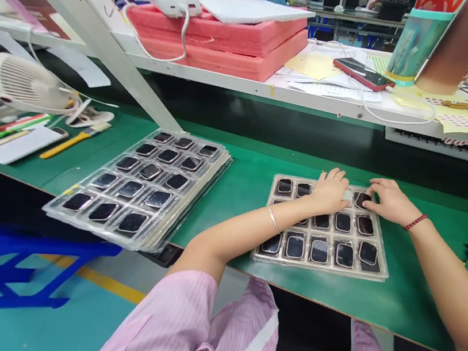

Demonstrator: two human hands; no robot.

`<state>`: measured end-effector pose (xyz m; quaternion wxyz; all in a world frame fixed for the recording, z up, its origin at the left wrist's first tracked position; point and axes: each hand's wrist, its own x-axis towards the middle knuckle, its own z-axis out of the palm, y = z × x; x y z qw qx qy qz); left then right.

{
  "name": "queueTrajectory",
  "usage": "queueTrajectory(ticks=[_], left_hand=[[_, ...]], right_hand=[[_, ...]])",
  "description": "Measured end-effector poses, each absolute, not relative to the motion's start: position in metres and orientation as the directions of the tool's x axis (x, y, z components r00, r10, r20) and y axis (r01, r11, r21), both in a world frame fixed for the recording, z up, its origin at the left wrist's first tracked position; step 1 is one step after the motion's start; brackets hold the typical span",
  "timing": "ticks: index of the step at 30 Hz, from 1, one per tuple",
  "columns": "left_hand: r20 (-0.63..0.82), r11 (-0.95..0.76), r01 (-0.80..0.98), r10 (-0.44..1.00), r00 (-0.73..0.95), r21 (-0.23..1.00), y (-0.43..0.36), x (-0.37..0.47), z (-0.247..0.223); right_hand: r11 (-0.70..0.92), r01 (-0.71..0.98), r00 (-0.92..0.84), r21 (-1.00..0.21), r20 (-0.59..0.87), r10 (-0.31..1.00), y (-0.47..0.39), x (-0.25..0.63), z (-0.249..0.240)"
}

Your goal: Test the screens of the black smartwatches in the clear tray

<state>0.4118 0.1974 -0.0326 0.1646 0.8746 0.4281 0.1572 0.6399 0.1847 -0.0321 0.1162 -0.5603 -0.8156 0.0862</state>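
Fingertips of the right hand (391, 200) bunched on a dark screen part (361, 199) in the top row of the clear tray (380, 266), right of centre in the frame; pinching or merely pressing, cannot tell from here. Left hand (330, 190) just beside it, fingers curled loosely and laid flat over the neighbouring pockets of that same row, with a small pale piece (348, 195) showing between the two hands, touching or nearly so. Dark part directly under the right fingertips, so right hand nearer, left hand a pocket away toward frame left; part's long axis running roughly away from the body, toward the top of the frame. Silver bracelet on the left wrist, red cord on the right. Lower rows of the tray filled with more dark parts, open and uncovered. Further out, centre left, a stack of trays (141, 185) of the same kind, tilted across the green bench (252, 172). Far left, a small white fan (24, 82); upper middle, pink foam slabs (218, 39) on the shelf, a red phone (364, 73) to their right.
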Motion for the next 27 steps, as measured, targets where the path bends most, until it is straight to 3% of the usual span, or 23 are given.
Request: queueTrajectory(ticks=[3,5,7,11,15,21,27], left_hand=[[0.204,-0.535,0.480,0.787,0.582,0.695,0.192,0.407,-0.035],[0.152,-0.360,0.278,0.812,0.564,0.891,0.189,0.395,-0.033],[0.033,-0.117,0.120,0.840,0.542,0.986,0.186,0.379,-0.031],[-0.131,0.178,-0.054,0.868,0.480,0.983,0.182,0.345,-0.029],[-0.217,0.342,-0.202,0.857,0.468,0.918,0.179,0.322,-0.036],[-0.211,0.366,-0.187,0.807,0.552,0.912,0.174,0.317,-0.041],[-0.185,0.306,-0.158,0.836,0.516,0.939,0.174,0.317,-0.041]], right_hand=[[0.303,0.748,-0.292,-0.591,0.117,0.949,0.173,0.636,-0.031],[0.166,0.521,-0.206,-0.838,0.065,0.976,0.169,0.625,-0.028],[0.006,0.248,-0.171,-0.969,-0.038,0.984,0.168,0.608,-0.026],[-0.207,-0.093,-0.272,-0.974,-0.175,0.946,0.171,0.572,-0.029],[-0.339,-0.285,-0.374,-0.897,-0.221,0.901,0.175,0.563,-0.036],[-0.327,-0.391,-0.452,-0.860,-0.131,0.883,0.169,0.574,-0.040],[-0.293,-0.312,-0.500,-0.904,-0.106,0.859,0.168,0.564,-0.045]])
